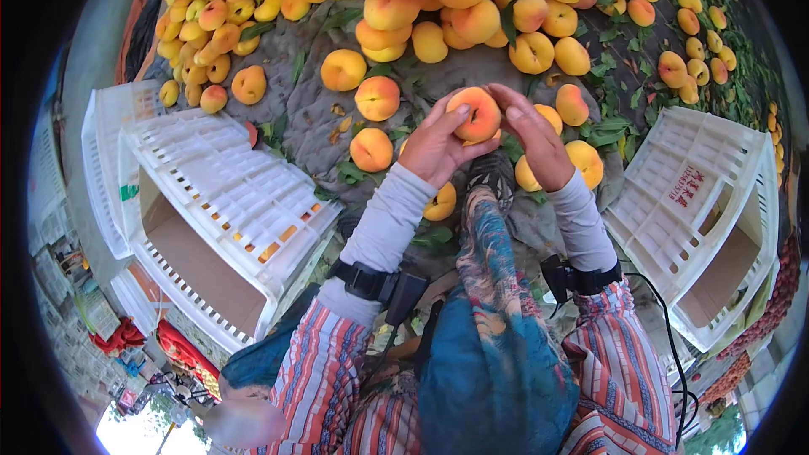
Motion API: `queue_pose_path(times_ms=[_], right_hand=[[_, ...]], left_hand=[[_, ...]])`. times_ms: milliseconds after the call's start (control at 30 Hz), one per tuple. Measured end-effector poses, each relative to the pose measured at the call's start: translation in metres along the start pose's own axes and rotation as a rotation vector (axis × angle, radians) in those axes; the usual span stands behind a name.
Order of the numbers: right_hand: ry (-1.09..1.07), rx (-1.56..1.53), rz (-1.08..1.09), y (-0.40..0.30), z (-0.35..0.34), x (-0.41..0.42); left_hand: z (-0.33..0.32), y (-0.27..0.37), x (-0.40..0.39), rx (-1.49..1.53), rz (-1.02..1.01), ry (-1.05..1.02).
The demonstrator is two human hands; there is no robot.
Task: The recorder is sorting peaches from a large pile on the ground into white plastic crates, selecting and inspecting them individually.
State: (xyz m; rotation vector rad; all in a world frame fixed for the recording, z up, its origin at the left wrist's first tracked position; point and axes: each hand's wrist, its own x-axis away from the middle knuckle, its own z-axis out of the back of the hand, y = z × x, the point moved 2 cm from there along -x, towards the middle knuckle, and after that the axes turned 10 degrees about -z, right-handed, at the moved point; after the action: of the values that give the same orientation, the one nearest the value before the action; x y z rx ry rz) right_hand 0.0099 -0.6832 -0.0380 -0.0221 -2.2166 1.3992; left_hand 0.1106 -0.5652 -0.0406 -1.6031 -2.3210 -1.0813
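Observation:
A flat, doughnut-shaped peach (475, 115), yellow with an orange-red blush, is held in my left hand (436, 139), thumb on its face and fingers curled round its edge. My right hand (531, 133) is beside it on the right, its fingertips at or close to the peach's upper right edge; whether they touch it I cannot tell. Beneath and around both hands, loose flat peaches (371, 150) lie on a grey cloth (316, 95) among green leaves. A large heap of the same peaches (471, 22) rises just beyond my hands.
White slatted plastic crates stand at the left (215, 158) and right (670, 170), the right one bearing red writing. More peaches and leaves (638, 63) lie on dark cloth at the upper right. Part of another person (253, 373) shows at the lower left.

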Motion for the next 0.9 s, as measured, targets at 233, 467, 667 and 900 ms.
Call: queue_pose_path(times_ms=[233,467,667,900], right_hand=[[0.489,0.469,0.125,0.005,0.047,-0.032],[0.837,1.205,0.327,-0.029,0.085,-0.121],[0.722,1.071,0.215,-0.035,0.100,-0.131],[0.165,-0.451,-0.073,-0.016,0.095,-0.079]], left_hand=[[0.017,0.009,0.020,-0.159,-0.027,0.028],[0.031,0.004,0.051,-0.217,-0.044,0.151],[0.039,0.009,0.054,-0.105,-0.023,0.208],[0.026,0.010,0.038,0.185,-0.072,0.106]])
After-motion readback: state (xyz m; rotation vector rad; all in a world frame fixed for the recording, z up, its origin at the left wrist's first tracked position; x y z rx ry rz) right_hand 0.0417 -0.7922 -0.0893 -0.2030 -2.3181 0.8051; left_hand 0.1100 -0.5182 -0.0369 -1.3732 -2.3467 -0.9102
